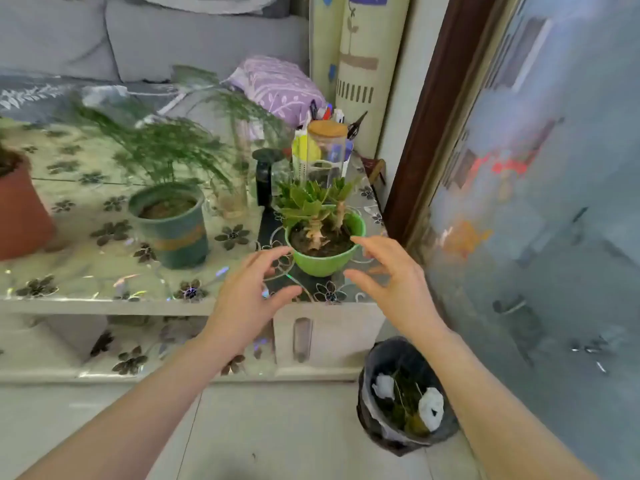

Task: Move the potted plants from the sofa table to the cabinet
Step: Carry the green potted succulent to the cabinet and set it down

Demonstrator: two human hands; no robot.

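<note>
The sofa table (104, 299) carries all three plants that show, so none looks moved yet and the cabinet is out of view; a terracotta pot (20, 209) sits at its left edge; a dark green pot (176, 230) mid-table; a small green pot (325, 261) near the front right corner; the left hand (242, 299) and right hand (398, 285) flank it, fingers spread, holding nothing.

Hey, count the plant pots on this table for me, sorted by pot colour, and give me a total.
Bright green plastic pot, between the left hand and right hand: 1
Dark green pot with an orange band: 1
Terracotta-brown pot, cut off at the left edge: 1
Total: 3
</note>
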